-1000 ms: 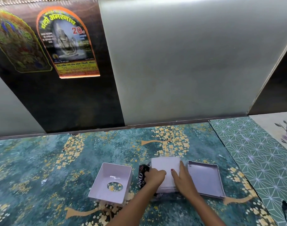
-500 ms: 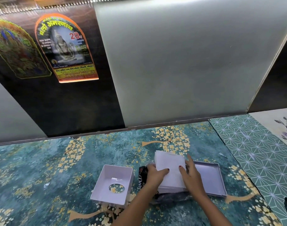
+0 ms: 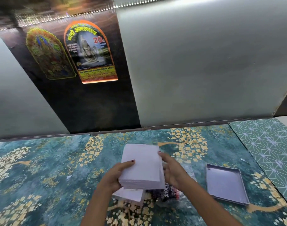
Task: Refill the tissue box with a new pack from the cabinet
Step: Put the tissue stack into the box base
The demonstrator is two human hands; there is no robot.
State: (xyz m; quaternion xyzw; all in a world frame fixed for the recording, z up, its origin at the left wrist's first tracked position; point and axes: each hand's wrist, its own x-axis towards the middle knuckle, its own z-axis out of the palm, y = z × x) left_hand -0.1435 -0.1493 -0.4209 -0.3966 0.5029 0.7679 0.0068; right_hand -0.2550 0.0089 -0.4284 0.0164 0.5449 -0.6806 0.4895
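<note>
White, soft tissue stack (image 3: 142,167) is flexing lightly; you are clasping its side edges, left grip (image 3: 114,175) and right grip (image 3: 173,172).

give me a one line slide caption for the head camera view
Both hands, left and right, hold a white tissue stack above the box, empty wrapper and shallow tray alongside.
</note>
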